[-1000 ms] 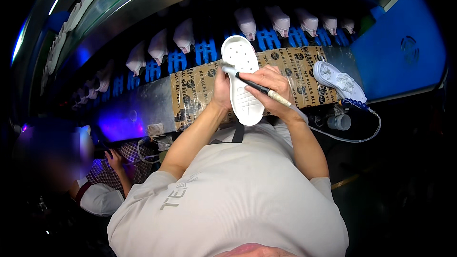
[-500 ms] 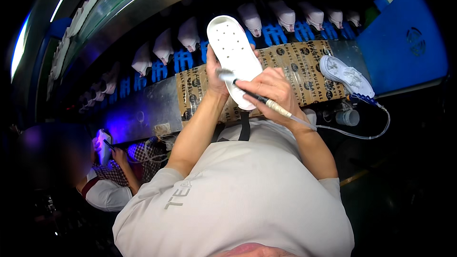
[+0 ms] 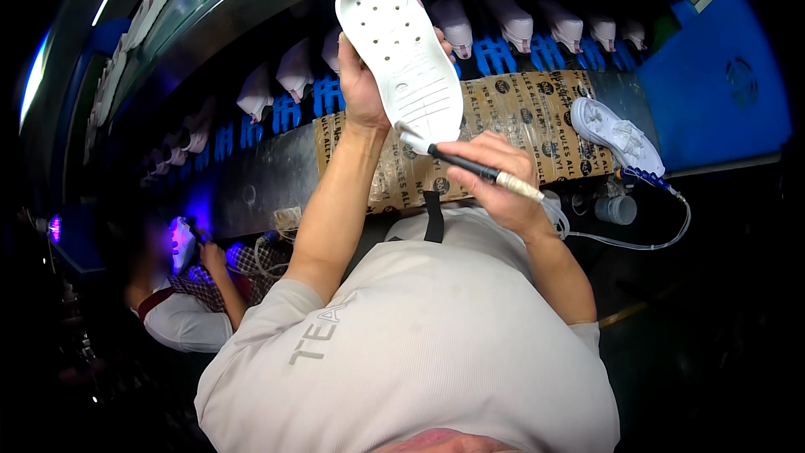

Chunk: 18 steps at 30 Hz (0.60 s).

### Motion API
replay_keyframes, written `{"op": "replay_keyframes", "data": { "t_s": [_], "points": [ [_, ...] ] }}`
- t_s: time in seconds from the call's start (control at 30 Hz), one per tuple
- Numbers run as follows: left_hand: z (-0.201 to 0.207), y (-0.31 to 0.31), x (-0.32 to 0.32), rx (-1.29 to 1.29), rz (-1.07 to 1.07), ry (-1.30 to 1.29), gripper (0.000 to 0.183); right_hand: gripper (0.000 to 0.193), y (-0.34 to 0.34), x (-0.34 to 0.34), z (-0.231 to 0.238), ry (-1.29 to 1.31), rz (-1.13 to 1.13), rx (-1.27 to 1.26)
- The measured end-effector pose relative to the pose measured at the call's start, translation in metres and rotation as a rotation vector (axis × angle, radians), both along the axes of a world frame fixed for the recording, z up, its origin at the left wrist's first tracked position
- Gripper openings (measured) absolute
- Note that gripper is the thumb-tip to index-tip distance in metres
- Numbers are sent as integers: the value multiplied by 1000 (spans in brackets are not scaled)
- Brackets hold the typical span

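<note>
A white shoe sole (image 3: 411,59), with small holes at its far end and thin lines across its near half, is held up tilted in my left hand (image 3: 362,88). My left fingers wrap round it from behind, partly hidden. My right hand (image 3: 496,172) is closed round the dark handle of a brush (image 3: 470,164) with a pale wrapped grip and a thin tube at its back end. Its white-tipped bristles are at the near end of the sole, touching or almost touching it. Below the sole lies a work surface covered in printed brown cardboard (image 3: 537,117).
Several pale shoe uppers (image 3: 511,25) stand in a row on blue holders (image 3: 495,54) behind the sole. A white shoe (image 3: 616,134) lies at the right, by a blue panel (image 3: 713,75). A clear cup (image 3: 616,208) sits below it. At the left, a co-worker (image 3: 193,310) holds another shoe (image 3: 180,243).
My left hand has lifted the sole up and away to the left. The brush has gone from the middle of the sole to its near end.
</note>
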<state>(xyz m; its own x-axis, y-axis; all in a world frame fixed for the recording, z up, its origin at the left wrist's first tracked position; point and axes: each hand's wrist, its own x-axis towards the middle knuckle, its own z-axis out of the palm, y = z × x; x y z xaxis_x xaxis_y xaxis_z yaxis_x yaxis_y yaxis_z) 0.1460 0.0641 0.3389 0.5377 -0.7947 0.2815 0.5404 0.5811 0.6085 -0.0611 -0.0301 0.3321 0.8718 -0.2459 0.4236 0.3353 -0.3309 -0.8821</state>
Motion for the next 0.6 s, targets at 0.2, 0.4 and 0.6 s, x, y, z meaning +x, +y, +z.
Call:
{"op": "replay_keyframes", "data": {
  "t_s": [0.2,0.4,0.6],
  "points": [
    [25,-2,10,-10,-76,-165,89,32,-6,-2,7,70,-85,146],
    [46,-9,12,283,2,-479,79,32,-30,-3,10,-46,197,26],
    [52,-33,15,689,-116,-862,70,33,-49,1,28,27,353,-221]
  ]
}}
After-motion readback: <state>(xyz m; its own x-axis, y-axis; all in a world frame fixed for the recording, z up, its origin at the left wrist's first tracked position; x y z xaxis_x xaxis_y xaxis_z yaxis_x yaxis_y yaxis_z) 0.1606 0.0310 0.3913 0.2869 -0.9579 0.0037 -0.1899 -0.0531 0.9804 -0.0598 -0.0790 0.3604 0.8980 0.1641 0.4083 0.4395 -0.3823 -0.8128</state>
